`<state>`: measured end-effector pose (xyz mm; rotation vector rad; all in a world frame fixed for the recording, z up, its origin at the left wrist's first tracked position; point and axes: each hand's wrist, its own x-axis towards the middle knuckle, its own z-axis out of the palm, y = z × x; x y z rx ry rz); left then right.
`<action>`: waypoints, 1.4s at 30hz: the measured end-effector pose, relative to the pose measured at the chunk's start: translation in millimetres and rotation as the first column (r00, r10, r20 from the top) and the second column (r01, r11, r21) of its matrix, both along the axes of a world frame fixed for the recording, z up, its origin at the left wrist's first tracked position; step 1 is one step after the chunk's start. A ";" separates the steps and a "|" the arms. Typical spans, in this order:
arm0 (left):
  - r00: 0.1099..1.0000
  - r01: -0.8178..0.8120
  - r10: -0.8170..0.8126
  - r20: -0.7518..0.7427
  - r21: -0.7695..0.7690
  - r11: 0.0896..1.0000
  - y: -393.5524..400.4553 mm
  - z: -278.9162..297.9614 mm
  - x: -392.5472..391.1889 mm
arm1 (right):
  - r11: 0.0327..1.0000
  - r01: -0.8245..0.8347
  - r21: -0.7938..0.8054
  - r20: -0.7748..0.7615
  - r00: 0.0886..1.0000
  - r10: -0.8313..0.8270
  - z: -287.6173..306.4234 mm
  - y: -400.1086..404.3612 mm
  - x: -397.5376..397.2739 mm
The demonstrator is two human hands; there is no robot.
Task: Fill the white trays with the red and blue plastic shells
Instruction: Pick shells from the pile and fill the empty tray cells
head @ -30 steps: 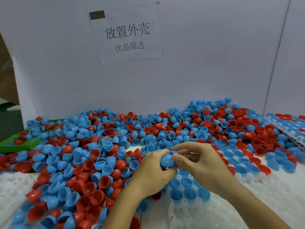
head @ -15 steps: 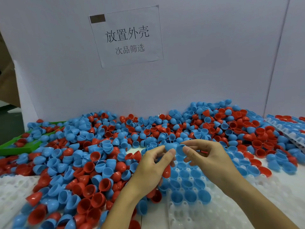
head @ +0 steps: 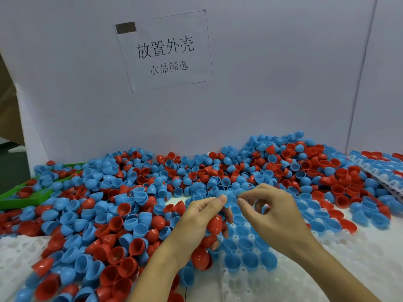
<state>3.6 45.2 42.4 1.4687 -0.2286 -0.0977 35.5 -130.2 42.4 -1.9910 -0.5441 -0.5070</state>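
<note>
Tray fill just begun: most pockets bare.
Shell pile [head: 152,192] covers worktop, 100s of red & blue, too many to count. White tray [head: 316,269] in front: approx 15 blue seated, 0 red, rest unfilled; 2nd tray [head: 17,253] left looks bare. Left hand [head: 196,223] cups red shells [head: 214,223], thumb & finger pinch blue shell [head: 226,196]; right hand [head: 272,212] loosely curled beside it, contact unclear.
</note>
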 end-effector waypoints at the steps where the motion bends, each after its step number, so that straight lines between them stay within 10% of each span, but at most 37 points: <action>1: 1.000 -0.003 0.003 0.001 0.009 1.000 0.0 0.0 -0.1 | 0.999 -0.033 -0.006 -0.040 0.999 0.033 0.3 1.2 -1.3; 13: 0.999 0.020 -0.023 0.039 0.069 0.997 -0.1 -5.7 1.5 | 0.991 -0.057 0.120 -0.178 0.981 0.078 12.1 -9.1 2.0; 17: 0.992 -0.118 0.118 0.032 0.003 0.993 5.1 -7.2 7.6 | 0.972 -0.084 -0.221 -0.204 0.978 0.038 26.8 -48.8 13.8; 23: 0.976 -0.217 0.216 -0.035 -0.058 0.974 8.4 -10.0 10.8 | 0.666 -0.188 -0.722 -0.340 0.934 -0.105 31.4 -72.1 13.8; 30: 0.953 -0.297 0.277 -0.121 -0.206 0.932 7.5 -7.7 11.4 | 0.413 -0.208 -0.887 -0.329 0.911 -0.248 9.6 -39.7 5.5; 39: 0.948 -0.298 0.225 -0.225 -0.382 0.875 8.7 -6.9 12.1 | 0.503 -0.199 -0.841 -0.314 0.937 -0.154 21.5 -55.3 7.7; 42: 0.946 -0.300 0.203 -0.252 -0.450 0.841 6.1 -5.9 12.1 | 0.686 -0.121 -0.718 -0.177 0.984 -0.011 23.9 -44.8 5.0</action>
